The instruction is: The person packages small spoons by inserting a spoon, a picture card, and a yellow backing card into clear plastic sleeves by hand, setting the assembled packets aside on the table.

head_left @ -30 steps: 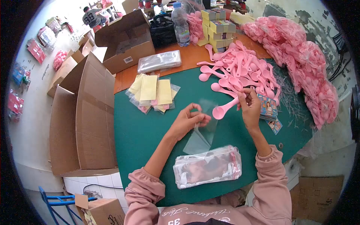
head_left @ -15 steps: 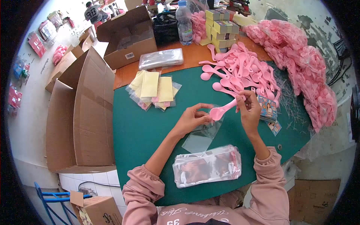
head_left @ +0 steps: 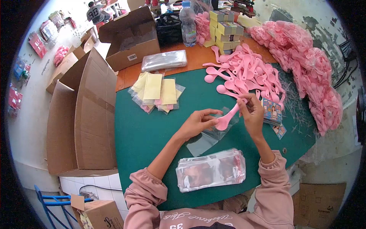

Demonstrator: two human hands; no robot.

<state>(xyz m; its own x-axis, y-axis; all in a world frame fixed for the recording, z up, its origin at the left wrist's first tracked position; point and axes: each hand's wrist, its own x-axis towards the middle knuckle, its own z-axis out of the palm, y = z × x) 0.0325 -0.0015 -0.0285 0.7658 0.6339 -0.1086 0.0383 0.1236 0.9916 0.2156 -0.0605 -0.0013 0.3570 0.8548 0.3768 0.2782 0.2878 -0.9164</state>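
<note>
A pink plastic spoon [head_left: 224,121] slants down to the left, its handle end pinched in my right hand [head_left: 252,112]. My left hand [head_left: 198,124] is closed on a clear plastic bag [head_left: 204,143], thumb and fingers near its upper edge. The spoon's bowl lies against the bag beside my left fingertips; I cannot tell whether it is inside. Below both hands lies a stack of clear plastic bags [head_left: 209,171]. Just right of my right hand are printed cards [head_left: 271,111], and beyond it spreads a heap of pink spoons [head_left: 244,72].
Filled bags with yellow cards [head_left: 153,87] lie at the left on the green mat [head_left: 141,133]. Behind them are another bag stack [head_left: 164,60], a water bottle [head_left: 188,26] and boxed card stacks [head_left: 228,32]. A large open carton [head_left: 95,118] stands left; bagged pink spoons [head_left: 305,65] line the right.
The spoon has tilted more steeply, its bowl moving slightly down and toward me. My left hand and the bag have shifted a little; the right hand stays on the handle.
</note>
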